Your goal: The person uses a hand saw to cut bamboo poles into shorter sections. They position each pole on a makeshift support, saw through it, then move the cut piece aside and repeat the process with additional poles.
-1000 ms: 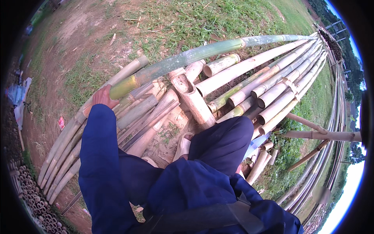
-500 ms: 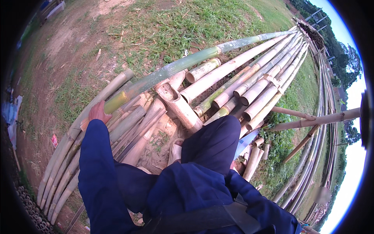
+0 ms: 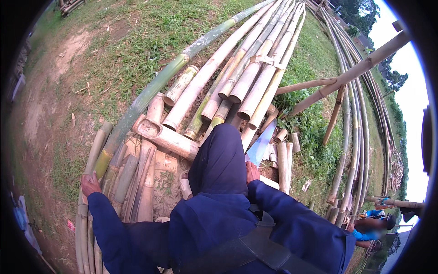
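Your left hand (image 3: 90, 184) has slid lower along the long green bamboo pole (image 3: 150, 93), fingers curled on it, while your right hand (image 3: 252, 171) rests half-hidden behind your knee (image 3: 221, 155), fingers unclear.

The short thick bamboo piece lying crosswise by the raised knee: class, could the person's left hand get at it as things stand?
Probably yes: the left hand rests on long poles, and only low bamboo lies between it and the short bamboo piece.

Person in dark blue work clothes

Long dark blue sleeves cover both arms up to the bare left hand (image 3: 90, 183) and right hand (image 3: 252, 171); trousers are the same blue, and a dark strap (image 3: 255, 249) crosses the chest.
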A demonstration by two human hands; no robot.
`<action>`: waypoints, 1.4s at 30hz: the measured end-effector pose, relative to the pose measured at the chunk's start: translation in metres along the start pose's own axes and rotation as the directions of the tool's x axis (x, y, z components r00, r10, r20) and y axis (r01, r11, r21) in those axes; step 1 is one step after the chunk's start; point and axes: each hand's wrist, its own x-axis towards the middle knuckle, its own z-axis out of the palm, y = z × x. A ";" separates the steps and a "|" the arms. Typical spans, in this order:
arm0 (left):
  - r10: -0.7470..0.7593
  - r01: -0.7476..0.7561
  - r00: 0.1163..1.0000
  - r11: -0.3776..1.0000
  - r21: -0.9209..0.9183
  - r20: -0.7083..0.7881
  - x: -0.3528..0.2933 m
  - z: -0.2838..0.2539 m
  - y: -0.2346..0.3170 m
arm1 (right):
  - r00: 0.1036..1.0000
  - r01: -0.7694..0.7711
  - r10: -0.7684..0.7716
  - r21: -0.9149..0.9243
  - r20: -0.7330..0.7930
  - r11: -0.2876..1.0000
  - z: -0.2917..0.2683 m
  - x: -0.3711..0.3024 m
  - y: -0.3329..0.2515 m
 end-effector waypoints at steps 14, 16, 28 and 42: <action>-0.157 0.088 0.978 0.908 -0.410 -0.136 -0.006 0.024 0.026 | 0.990 -0.108 0.094 0.132 0.109 0.985 0.034 -0.007 0.034; -0.259 0.206 0.964 0.876 -0.436 -0.066 -0.005 0.008 0.003 | 0.973 -0.232 0.232 0.054 0.013 0.971 -0.010 -0.018 -0.011; -0.472 0.482 0.874 0.873 -0.081 0.113 0.016 -0.021 0.019 | 0.619 0.459 0.258 0.608 -0.742 0.648 -0.195 -0.053 -0.074; -0.398 0.395 0.917 0.905 -0.161 0.013 0.003 -0.046 -0.009 | 0.860 0.220 -0.509 0.914 -0.018 0.340 -0.126 -0.033 -0.360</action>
